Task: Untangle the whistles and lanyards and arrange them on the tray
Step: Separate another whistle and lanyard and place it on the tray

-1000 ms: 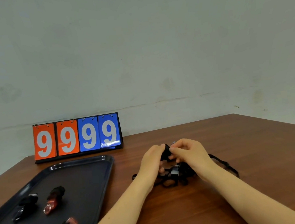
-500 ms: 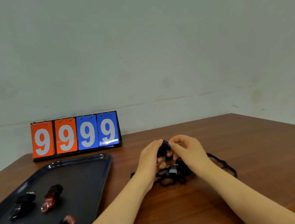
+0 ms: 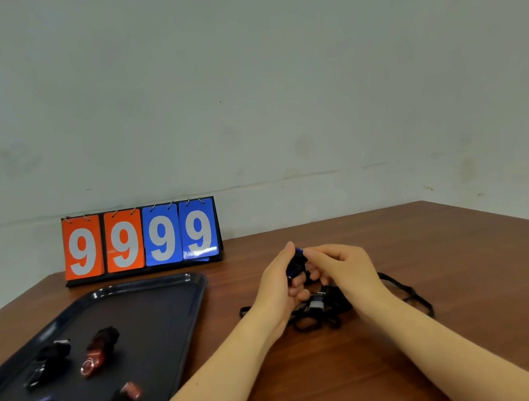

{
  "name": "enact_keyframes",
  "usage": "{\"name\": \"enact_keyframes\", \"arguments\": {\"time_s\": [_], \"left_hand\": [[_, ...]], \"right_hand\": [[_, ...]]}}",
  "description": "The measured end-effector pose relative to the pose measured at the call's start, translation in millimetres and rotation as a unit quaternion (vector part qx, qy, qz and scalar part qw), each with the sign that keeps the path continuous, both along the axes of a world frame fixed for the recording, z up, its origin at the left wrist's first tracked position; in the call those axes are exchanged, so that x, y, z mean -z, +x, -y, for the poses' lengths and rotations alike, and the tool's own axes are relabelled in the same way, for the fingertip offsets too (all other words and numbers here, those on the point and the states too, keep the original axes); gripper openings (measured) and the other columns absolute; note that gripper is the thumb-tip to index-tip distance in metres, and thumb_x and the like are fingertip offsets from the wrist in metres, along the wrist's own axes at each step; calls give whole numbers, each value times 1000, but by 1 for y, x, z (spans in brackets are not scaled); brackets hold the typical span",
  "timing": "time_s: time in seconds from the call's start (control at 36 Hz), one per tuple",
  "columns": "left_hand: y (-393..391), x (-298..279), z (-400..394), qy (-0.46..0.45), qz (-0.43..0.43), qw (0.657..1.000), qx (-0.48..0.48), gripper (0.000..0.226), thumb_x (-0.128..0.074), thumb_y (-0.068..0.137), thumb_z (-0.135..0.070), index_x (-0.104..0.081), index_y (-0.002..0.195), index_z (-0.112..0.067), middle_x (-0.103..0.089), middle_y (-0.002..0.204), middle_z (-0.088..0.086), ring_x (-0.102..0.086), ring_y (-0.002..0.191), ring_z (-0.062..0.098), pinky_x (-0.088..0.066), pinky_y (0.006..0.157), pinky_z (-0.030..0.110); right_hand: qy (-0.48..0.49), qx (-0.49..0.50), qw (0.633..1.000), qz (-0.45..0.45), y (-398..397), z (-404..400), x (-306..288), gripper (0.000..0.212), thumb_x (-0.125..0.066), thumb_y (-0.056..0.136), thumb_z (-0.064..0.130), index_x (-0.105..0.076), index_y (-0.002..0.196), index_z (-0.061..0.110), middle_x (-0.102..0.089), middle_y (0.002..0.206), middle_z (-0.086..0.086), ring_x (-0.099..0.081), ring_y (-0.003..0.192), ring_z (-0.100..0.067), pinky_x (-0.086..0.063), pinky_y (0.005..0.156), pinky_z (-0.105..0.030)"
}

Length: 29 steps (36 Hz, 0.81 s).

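Observation:
A blue whistle point(image 3: 297, 261) is held just above the wooden table between my two hands. My left hand point(image 3: 278, 286) grips it from the left and my right hand point(image 3: 340, 269) pinches its top from the right. Below them lies a tangle of black lanyards point(image 3: 335, 311) with a silver clip or whistle point(image 3: 317, 303) in it, and cord loops trail off to the right point(image 3: 412, 295). The dark tray point(image 3: 175, 296) at the left holds several whistles wrapped in their lanyards, among them a red one point(image 3: 99, 349) and a black one point(image 3: 49, 360).
A flip scoreboard point(image 3: 140, 239) reading 9999 stands behind the tray against the wall. The table's right edge point(image 3: 502, 214) runs diagonally at the far right. Bare wood lies in front of the tangle, between my forearms.
Both hands have stayed over the tangle, working the blue whistle slightly higher between the fingers. The camera view shifted a little.

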<state>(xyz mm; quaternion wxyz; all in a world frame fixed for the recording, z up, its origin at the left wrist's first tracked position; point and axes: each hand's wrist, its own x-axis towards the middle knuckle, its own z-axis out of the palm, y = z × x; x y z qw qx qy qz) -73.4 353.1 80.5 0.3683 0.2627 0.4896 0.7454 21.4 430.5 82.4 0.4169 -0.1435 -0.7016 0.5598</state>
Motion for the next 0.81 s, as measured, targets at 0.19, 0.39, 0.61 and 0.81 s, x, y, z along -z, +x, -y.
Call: {"name": "enact_keyframes", "arguments": {"time_s": [0.19,0.39,0.61,0.81], "left_hand": [[3,3,1,15,69,997,-15,38,-43,99,-31,-56,78,-2,-39,52,5,-27,44,12,-26,39,19],[6,4,4,35,82,996,-14,42,-41,100,-30,-67,88,1,-38,52,4,-34,46,14,-28,46,22],[5,5,4,43,58,997,2,39,-38,103,-31,-59,111,1,-41,53,2,-39,43,11,-36,43,21],[1,1,-5,52,49,997,4,35,-37,103,-31,-60,120,-12,-53,58,2,-54,50,13,-46,62,30]], "right_hand": [[1,-5,1000,1,-4,3,3,13,-64,90,13,-75,84,17,-65,58,3,-54,51,-5,-49,54,-17],[28,0,1000,10,-5,4,6,18,-62,91,12,-74,78,10,-65,60,-4,-57,52,-6,-49,56,-16],[76,17,996,38,-5,2,9,22,-55,96,16,-74,84,16,-68,60,5,-59,56,-2,-49,61,-15],[49,-23,999,4,-7,1,7,22,-54,97,18,-66,114,23,-68,76,2,-60,64,2,-47,61,-15]]}}
